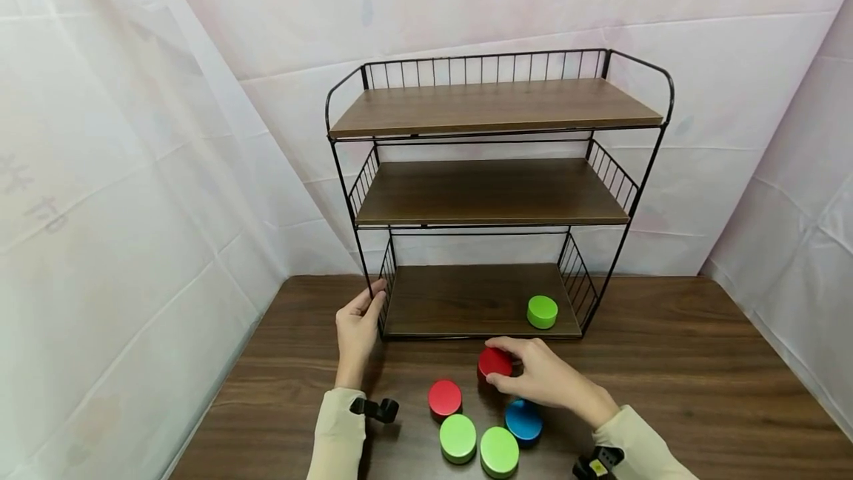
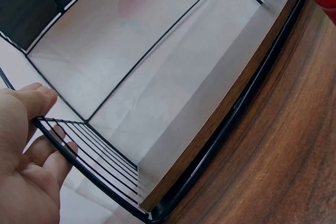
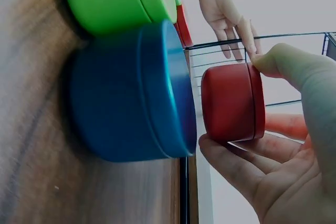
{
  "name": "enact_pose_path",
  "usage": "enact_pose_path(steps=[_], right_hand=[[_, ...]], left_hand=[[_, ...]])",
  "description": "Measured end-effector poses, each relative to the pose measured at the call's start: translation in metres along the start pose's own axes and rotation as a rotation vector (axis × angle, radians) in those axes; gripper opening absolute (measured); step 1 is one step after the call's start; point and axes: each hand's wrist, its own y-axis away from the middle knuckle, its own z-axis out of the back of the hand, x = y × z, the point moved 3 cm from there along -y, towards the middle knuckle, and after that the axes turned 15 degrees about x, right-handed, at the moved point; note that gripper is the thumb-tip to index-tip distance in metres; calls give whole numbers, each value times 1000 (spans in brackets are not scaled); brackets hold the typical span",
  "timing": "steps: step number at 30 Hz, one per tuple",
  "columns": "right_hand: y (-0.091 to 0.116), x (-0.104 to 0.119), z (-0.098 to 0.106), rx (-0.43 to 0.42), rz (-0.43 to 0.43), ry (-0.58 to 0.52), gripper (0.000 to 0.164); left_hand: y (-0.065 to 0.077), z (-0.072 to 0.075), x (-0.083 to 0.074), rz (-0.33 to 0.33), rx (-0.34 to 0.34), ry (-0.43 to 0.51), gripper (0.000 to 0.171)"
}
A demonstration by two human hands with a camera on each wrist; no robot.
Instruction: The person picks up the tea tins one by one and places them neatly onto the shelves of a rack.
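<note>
My right hand (image 1: 543,375) holds a round red tin (image 3: 233,102) between thumb and fingers, just in front of the rack's bottom shelf. In the right wrist view this tin appears raised off the table. My left hand (image 1: 358,323) grips the black wire side rail (image 2: 79,153) at the lower left of the three-tier rack (image 1: 480,339), thumb on one side and fingers behind the wires. On the bottom shelf, near its right front corner, sits a green tin (image 1: 542,312). A blue tin (image 1: 523,422) stands on the table just below my right hand.
Another red tin (image 1: 444,398) and two green tins, one at the left (image 1: 457,438) and one at the right (image 1: 499,452), stand on the wooden table (image 1: 673,361) between my arms. The middle shelf (image 1: 493,191) and top shelf (image 1: 493,106) rise above. White cloth (image 1: 166,169) hangs around the table.
</note>
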Motion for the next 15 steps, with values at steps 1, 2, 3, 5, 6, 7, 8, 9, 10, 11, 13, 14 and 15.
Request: enact_pose_path(steps=[1,2,3,5,6,7,8,9,10,11,13,14,15], right_hand=[[-1,0,2,4,3,0,49],[-3,-1,3,7,5,0,49],[-4,-1,5,9,6,2,50],[-7,-2,7,12,6,-1,51],[-8,-3,8,13,3,-1,51],[-9,-3,9,10,1,0,52],[-10,-4,9,6,-1,4,52],[-12,-5,10,1,-1,9,52],[-13,-5,10,-4,-1,9,52],[-15,-6,11,-10,-1,11,52],[-18,-7,12,-20,-3,12,51],[-20,-8,12,-22,-5,11,51],[-21,-8,13,-24,-8,9,51]], left_hand=[[0,0,0,-2,-1,1,25],[0,-1,0,-3,-2,5,25],[0,-1,0,-4,-2,5,26],[0,-2,1,0,-4,7,26],[0,-2,1,2,-5,7,25],[0,-2,1,4,-6,4,25],[0,-2,1,4,-6,2,25],[0,-2,1,3,-6,2,25],[0,-2,1,4,-8,4,25],[0,-2,0,3,-9,6,25],[0,-2,-1,6,-10,8,24],[0,-1,-1,8,-8,11,24],[0,-1,-1,13,-8,16,24]])
